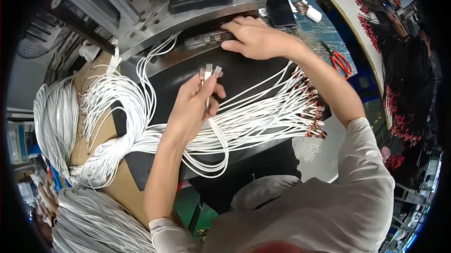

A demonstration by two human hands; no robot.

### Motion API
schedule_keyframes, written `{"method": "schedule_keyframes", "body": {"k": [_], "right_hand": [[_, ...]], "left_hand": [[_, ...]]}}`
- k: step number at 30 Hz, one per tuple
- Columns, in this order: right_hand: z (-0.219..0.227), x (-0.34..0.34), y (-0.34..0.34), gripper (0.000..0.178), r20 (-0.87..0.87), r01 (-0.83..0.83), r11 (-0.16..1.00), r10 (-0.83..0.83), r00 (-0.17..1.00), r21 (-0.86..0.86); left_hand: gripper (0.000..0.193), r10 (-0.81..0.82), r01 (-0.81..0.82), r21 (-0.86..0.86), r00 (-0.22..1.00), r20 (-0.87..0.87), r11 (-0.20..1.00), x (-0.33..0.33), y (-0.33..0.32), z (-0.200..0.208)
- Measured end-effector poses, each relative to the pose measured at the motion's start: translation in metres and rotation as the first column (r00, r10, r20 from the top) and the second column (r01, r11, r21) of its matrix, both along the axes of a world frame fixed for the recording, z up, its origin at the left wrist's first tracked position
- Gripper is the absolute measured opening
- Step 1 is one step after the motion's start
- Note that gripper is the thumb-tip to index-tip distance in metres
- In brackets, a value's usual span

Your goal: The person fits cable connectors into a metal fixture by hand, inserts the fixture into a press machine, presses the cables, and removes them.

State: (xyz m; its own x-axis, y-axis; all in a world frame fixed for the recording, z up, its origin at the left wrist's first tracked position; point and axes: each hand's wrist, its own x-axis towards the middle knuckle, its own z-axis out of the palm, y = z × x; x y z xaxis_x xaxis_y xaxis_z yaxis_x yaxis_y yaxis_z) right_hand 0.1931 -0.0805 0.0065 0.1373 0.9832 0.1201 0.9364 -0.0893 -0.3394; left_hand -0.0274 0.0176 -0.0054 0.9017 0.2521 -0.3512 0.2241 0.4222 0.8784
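Black worktop [171,77] shows bare surface just beyond and to the left of the left hand [199,95], leaving a small open patch there before the front edge of the thick steel plate [141,41]. Closed around a few white cable plugs [208,69], the left hand pinches them upright between thumb and fingers, metal ends pointing away from the wrist; their cable [221,133] loops down below it. Ahead and to the right, the right hand [256,39] reaches to the steel plate's edge, thumb apart from the fingers, just right of a small metal fixture [216,38]; its fingertips are partly hidden, so I cannot tell whether it grips anything. Right of the left hand, a thick spread of white cables [253,114] fills the worktop to its right edge, crowding that side. Beyond the right hand lies a dark phone [277,4]; red-handled cutters [340,62] sit to the right of its forearm.
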Motion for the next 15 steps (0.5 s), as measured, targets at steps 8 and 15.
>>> {"method": "schedule_keyframes", "body": {"k": [8, 15], "right_hand": [[-0.018, -0.022, -0.015, 0.036, 0.082, 0.237, 0.972, -0.237, 0.968, 0.009], [-0.007, -0.013, -0.027, 0.029, -0.767, 0.178, 0.966, -0.256, 0.588, -0.186]], "left_hand": [[0.02, 0.088, -0.089, -0.134, 0.996, -0.014, 0.987, 0.002, -0.005, 0.003], [0.024, 0.119, -0.116, 0.038, 0.991, -0.062, 0.992, 0.022, -0.016, -0.003]]}}
